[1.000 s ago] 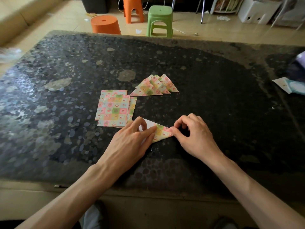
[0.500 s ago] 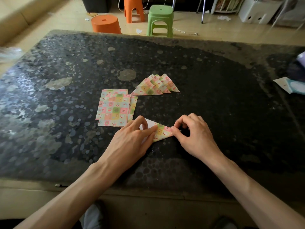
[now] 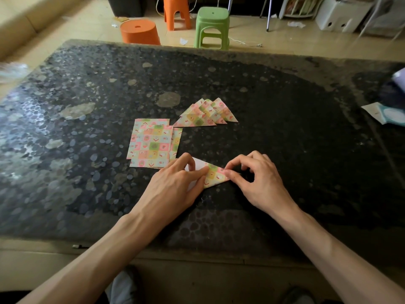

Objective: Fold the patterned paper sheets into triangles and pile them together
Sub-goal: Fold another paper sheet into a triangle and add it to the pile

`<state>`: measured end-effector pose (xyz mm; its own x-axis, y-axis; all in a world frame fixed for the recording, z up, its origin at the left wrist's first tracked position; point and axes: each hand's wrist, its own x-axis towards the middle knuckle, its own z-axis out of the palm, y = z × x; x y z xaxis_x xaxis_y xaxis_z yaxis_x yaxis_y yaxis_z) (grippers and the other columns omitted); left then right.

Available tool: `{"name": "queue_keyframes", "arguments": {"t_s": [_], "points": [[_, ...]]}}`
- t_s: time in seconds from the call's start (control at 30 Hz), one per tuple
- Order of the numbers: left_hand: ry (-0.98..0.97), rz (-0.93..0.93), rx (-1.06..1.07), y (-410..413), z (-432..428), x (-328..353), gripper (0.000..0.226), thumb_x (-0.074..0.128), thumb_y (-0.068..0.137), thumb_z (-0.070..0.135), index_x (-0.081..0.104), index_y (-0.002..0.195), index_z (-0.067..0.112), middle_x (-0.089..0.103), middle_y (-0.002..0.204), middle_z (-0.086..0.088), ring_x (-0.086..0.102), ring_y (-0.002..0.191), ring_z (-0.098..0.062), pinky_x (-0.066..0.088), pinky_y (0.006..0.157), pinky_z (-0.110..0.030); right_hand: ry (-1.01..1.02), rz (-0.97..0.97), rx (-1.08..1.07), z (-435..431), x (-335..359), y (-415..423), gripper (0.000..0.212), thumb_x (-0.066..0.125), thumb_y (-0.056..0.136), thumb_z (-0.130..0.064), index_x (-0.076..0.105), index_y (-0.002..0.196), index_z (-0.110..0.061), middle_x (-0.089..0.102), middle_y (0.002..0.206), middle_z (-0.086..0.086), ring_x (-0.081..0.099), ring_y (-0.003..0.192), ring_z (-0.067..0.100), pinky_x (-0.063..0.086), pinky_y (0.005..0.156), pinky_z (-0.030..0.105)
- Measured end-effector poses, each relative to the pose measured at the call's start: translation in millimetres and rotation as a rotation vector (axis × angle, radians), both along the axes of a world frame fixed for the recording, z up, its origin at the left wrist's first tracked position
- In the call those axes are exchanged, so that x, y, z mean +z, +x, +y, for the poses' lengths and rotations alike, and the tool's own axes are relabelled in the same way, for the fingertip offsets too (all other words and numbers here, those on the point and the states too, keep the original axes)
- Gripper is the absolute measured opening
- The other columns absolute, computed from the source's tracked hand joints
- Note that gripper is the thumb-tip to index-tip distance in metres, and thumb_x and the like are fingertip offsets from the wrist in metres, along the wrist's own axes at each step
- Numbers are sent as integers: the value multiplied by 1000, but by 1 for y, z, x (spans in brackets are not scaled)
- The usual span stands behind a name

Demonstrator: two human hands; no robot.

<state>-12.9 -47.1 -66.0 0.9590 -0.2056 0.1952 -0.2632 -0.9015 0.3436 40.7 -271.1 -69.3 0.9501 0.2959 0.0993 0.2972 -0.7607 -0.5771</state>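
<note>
Table (image 3: 285, 106): a dark, mottled top that fills most of the view and carries all the paper.
Left hand (image 3: 173, 189): laid flat on the left part of the working sheet, fingers straight and pressing it down, gripping nothing.
Right hand (image 3: 256, 183): thumb and forefinger curled in a pinch on the sheet's right corner.
Flat stack (image 3: 151, 145): unfolded patterned squares, at least 3, slightly fanned, just beyond the left hand and touching nothing else.
Triangle pile (image 3: 206, 114): folded pieces that overlap in a fan; it looks like 4 or 5, but the overlap hides the true count.
Working sheet (image 3: 213, 175): half folded between the 2 hands, white underside showing by the left thumb, patterned flap tapering to the pinched corner.
Step in hand: probably lining up and creasing this fold; the flat stack has yet to be folded.
Key relation: the sheet's long edge runs left to right from hand to hand. The triangle pile lies straight ahead beyond it, well apart, and about as far from either hand. The right hand already has a grip, so it is better placed to carry the piece forward.
Containers: none on the table; both paper heaps lie bare on the top.
</note>
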Motion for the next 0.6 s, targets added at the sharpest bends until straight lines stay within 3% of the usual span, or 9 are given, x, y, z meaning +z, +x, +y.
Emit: {"name": "queue_keyframes", "arguments": {"t_s": [0.47, 0.6], "points": [[1, 2, 1, 0, 1, 0, 40, 47, 101, 48, 69, 131, 34, 48, 107, 10, 55, 86, -11, 52, 64, -33, 43, 39, 18, -3, 2, -1, 16, 73, 89, -50, 77, 104, -45, 54, 97, -17, 49, 100, 3, 43, 84, 24], [6, 12, 1, 0, 1, 1, 41, 45, 101, 49, 68, 132, 35, 48, 108, 10, 54, 87, -9, 51, 65, -30, 54, 88, -17, -5, 6, 0, 16, 77, 85, -52, 77, 99, -44, 57, 99, -16, 52, 99, 3, 43, 76, 20]]}}
